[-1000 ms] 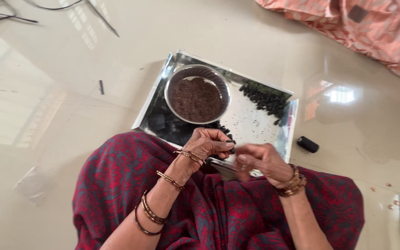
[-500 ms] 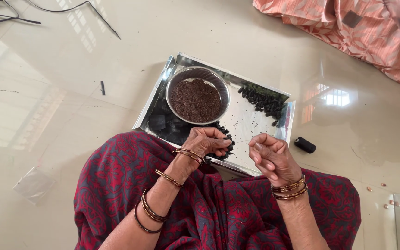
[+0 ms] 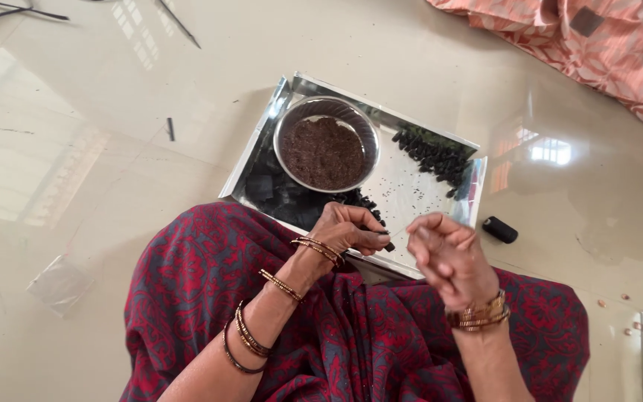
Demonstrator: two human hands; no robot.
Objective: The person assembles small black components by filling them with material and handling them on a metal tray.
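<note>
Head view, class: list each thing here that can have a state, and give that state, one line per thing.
Round steel bowl: upright on the tray, filled with dark brown grains.
Steel tray: flat on the floor, black pieces heaped at its far corner.
Black spool: lying on its side beside the tray.
Left hand: fingers pinched on a small dark piece.
Right hand: raised, fingers curled.

Ahead of the left fingers (image 3: 366, 237) the steel tray (image 3: 411, 195) is crowded: a round bowl (image 3: 326, 144) of dark grains stands just beyond them, with dark pieces (image 3: 434, 156) heaped ahead of the right fingers (image 3: 429, 227). Between bowl and heap lies a bare strip of tray. A black spool (image 3: 499, 229) sits just right of the right fingers. Left of the tray, open floor (image 3: 98, 186) holds only a small dark stick (image 3: 170, 129).
</note>
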